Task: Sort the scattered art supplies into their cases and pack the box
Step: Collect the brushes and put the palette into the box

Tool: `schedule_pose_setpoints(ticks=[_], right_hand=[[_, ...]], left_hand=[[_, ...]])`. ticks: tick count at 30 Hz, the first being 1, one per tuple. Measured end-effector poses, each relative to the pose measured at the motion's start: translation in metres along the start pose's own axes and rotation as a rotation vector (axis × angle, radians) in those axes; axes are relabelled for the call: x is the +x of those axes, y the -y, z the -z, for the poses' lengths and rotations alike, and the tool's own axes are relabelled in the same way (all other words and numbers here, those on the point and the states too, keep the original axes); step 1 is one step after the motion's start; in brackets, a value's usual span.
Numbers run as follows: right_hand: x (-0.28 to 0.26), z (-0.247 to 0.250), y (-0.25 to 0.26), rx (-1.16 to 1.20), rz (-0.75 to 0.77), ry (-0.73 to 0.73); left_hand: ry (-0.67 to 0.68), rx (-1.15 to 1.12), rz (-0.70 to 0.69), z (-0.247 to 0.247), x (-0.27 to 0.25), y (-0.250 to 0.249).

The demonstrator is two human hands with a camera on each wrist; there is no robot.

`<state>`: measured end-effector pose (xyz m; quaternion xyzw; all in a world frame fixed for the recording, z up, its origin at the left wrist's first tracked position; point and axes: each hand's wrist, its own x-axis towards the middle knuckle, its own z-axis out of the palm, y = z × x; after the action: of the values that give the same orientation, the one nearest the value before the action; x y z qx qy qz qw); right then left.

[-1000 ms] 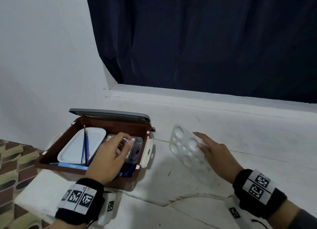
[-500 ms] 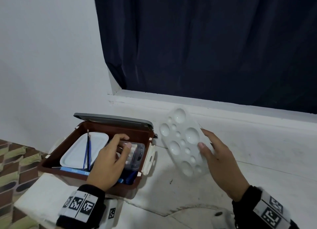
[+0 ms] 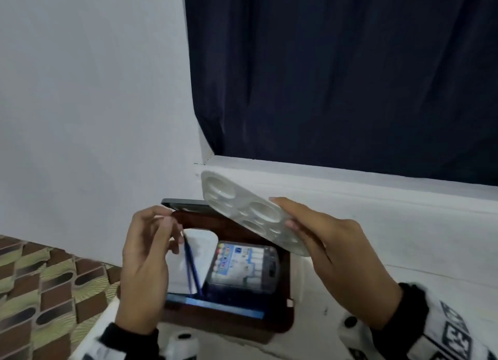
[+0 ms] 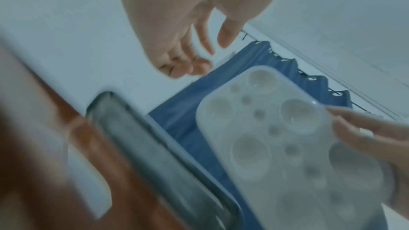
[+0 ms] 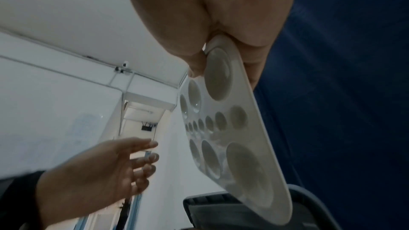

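An open brown box (image 3: pixel 286 315) sits low in the head view, its grey lid (image 3: pixel 181 203) tipped back. Inside lie a white case (image 3: pixel 206 248), two blue brushes (image 3: pixel 192 265), a clear case of paint tubes (image 3: pixel 244 264) and a blue flat item (image 3: pixel 215 305) along the front. My right hand (image 3: pixel 326 242) pinches the edge of a white paint palette (image 3: pixel 242 207), tilted in the air above the box's back right. The palette (image 4: pixel 265 137) (image 5: pixel 221 128) shows several round wells. My left hand (image 3: pixel 145 252) hovers over the box's left side, fingers relaxed and holding nothing.
The box stands on a white ledge (image 3: pixel 390 252) that runs to the right under a dark blue curtain (image 3: pixel 336 77). A white wall (image 3: pixel 89 103) rises at the left. A brown and green patterned floor (image 3: pixel 40 279) lies below the ledge at the left.
My right hand has lifted the palette off the ledge and carried it left, over the box. My left hand has let go of the clear case and risen out of the box.
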<state>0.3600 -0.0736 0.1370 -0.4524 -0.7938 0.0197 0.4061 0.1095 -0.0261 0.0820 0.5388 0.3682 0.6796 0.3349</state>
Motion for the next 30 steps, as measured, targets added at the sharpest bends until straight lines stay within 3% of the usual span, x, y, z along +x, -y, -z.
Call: schedule_pose_setpoints(ticks=[4, 7, 10, 13, 19, 24, 30], right_hand=[[0.028, -0.038, 0.008, -0.274, 0.063, 0.283], [0.043, -0.072, 0.009, -0.423, 0.130, 0.316], [0.052, -0.099, 0.011, -0.472, 0.216, 0.327], [0.051, -0.121, 0.012, -0.560, 0.259, 0.474], [0.043, -0.138, 0.016, -0.585, 0.169, 0.618], [0.036, -0.149, 0.023, -0.543, 0.066, 0.838], [0.036, -0.153, 0.022, -0.437, 0.024, 0.846]], left_hand=[[0.163, 0.304, 0.028, 0.054, 0.051, -0.004], [0.308, 0.543, -0.004, 0.081, 0.089, 0.006], [0.498, 0.654, 0.005, 0.090, 0.123, 0.027], [0.718, 0.775, -0.030, 0.090, 0.147, 0.047], [1.122, 0.963, -0.076, 0.080, 0.173, 0.070], [1.204, 0.866, -0.110, 0.080, 0.181, 0.081], [1.175, 0.845, -0.163, 0.093, 0.176, 0.085]])
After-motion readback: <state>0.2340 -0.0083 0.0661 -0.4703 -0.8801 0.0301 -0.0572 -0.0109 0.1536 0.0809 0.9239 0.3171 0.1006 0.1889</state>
